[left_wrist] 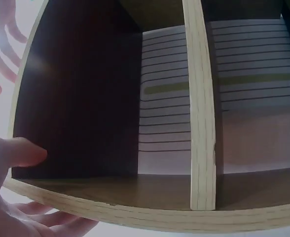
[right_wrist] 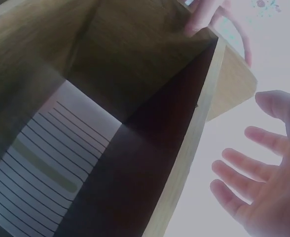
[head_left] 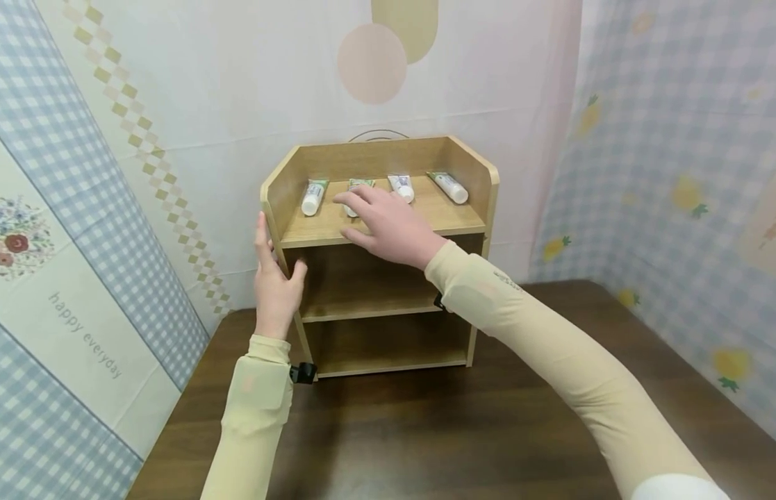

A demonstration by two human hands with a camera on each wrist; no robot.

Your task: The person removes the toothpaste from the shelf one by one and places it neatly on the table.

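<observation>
A small wooden shelf (head_left: 388, 309) stands on the dark table. My left hand (head_left: 278, 288) holds its left side panel, thumb on the inner side and the other fingers along the outside; the thumb (left_wrist: 26, 152) shows inside a compartment in the left wrist view. On the top board lie several white tubes with green ends: one at the left (head_left: 313, 198), one partly hidden by my right hand (head_left: 360, 183), one right of centre (head_left: 401, 187) and one at the right (head_left: 451, 188). My right hand (head_left: 390, 226) hovers over the top board with fingers apart, holding nothing.
Raised wooden sides and a back panel (head_left: 375, 158) border the top board. Two lower compartments face the front. The brown table (head_left: 388, 430) extends before the shelf. Patterned cloth (head_left: 663, 173) hangs behind and at both sides.
</observation>
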